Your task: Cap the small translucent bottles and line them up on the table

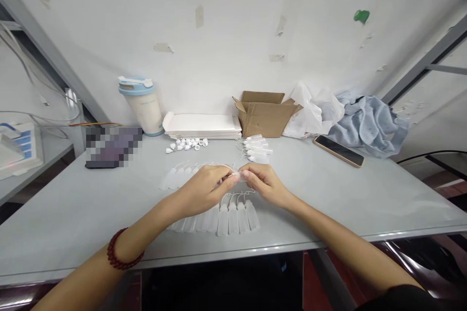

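Between my two hands is a small translucent white plastic bottle (241, 178), mostly covered by my fingers. My left hand (207, 187) pinches its left end, where a white cap or nozzle part shows at the fingertips. On the other end, the thumb and fingers of my right hand (266, 184) are closed. Just below them lies a row of translucent bottles (233, 218) with thin curved tubes at their tops. A second row of such bottles (178, 175) is partly hidden behind my left hand. Farther back, several more bottles (257, 149) lie in a small pile.
White caps (188, 144) lie before a stack of white boxes (204, 126). An open cardboard box (264, 119), a white plastic bag (310, 112) and blue cloth (372, 124) stand along the wall. A phone (339, 150) lies right; a cup (144, 107) stands left.
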Motion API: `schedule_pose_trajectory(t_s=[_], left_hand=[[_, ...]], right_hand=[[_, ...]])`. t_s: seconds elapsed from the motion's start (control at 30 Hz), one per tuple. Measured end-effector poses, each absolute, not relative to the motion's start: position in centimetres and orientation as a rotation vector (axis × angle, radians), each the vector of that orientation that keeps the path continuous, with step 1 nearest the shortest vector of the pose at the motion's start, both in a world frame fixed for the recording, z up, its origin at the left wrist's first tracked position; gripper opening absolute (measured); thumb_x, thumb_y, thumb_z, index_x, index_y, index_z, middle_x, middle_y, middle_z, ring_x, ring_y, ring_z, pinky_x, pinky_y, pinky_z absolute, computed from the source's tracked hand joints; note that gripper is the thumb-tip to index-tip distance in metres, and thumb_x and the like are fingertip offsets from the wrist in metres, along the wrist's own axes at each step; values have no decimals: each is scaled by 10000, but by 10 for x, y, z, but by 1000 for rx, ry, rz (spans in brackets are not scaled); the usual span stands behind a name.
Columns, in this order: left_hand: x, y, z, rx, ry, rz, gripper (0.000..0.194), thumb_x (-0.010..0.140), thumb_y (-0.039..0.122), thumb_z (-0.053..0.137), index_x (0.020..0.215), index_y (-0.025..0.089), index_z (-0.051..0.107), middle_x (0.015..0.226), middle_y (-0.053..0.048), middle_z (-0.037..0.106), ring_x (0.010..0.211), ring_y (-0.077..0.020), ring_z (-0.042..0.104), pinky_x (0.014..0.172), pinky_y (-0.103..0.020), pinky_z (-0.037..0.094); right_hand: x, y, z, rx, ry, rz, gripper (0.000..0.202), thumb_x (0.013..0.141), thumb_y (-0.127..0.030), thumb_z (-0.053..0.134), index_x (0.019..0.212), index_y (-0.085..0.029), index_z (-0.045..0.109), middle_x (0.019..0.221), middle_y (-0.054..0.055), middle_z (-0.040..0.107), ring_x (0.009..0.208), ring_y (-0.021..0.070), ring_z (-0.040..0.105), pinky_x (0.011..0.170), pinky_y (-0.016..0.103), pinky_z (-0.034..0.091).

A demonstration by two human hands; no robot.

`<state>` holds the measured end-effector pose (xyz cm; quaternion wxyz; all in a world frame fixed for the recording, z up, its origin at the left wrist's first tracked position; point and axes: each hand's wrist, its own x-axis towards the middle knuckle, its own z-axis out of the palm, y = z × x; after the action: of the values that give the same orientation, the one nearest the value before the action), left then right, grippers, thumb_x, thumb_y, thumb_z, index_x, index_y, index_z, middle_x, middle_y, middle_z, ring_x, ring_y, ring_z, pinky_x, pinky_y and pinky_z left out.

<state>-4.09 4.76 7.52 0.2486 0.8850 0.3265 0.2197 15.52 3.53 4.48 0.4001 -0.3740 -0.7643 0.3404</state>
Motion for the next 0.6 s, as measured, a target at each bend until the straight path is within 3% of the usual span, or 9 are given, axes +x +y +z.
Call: schedule_pose_trajectory(t_s=[0.2,0.33,0.6], left_hand=[[-40,47,70,2521,750,738,334,940,237,429,623,158,502,589,2,547,568,-128,510,570,-262,390],[-39,48,63,2691,660,875,257,942,191,419,721,154,546,652,-32,595,634,-165,548,586,-283,418],[-39,48,59,3064,578,902,229,938,102,399,770,111,554,702,-86,602,692,-207,547,589,-324,456]], right_hand=[[154,34,47,-959,-1960,729,384,960,-382,367,681,-162,513,564,-37,412,523,90,374,529,227,310],[153,34,46,-1008,-1940,724,399,955,-384,368,616,-180,420,546,-48,360,506,86,337,509,230,282],[153,37,47,-1059,-1827,1003,463,923,-493,393,573,-197,330,529,-62,296,486,76,263,477,232,236]])
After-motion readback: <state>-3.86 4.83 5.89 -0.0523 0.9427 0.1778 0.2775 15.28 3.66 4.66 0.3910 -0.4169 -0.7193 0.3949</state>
